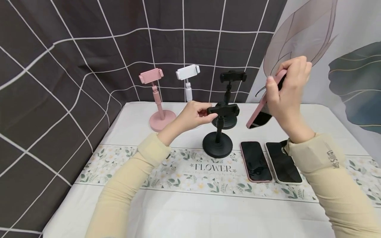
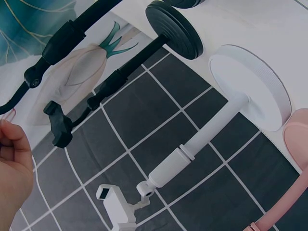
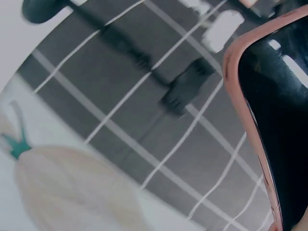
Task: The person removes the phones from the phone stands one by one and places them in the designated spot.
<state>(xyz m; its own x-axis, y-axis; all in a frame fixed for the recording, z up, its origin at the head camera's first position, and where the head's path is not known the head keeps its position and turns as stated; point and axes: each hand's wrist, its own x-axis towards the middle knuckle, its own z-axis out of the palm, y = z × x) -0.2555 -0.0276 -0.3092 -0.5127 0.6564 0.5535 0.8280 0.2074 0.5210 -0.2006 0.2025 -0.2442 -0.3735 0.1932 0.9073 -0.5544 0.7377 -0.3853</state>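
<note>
My left hand (image 1: 190, 115) pinches the left end of the holder on the front black phone stand (image 1: 218, 145), whose round base rests on the table. In the left wrist view the fingers are at the left edge and the holder is out of sight. Raised over the right side of the table, my right hand (image 1: 290, 89) grips a phone in a pink case (image 1: 258, 114), tilted, thumb on one side and fingers on the other. The right wrist view shows this phone (image 3: 281, 110) large, its dark screen visible.
Behind stand a pink phone stand (image 1: 157, 99), a white one (image 1: 188, 72) and a second black one (image 1: 233, 76). A pink-edged phone (image 1: 256, 162) and a white-edged phone (image 1: 282, 163) lie side by side at right, screens up. A dark grid curtain (image 1: 199, 46) hangs behind.
</note>
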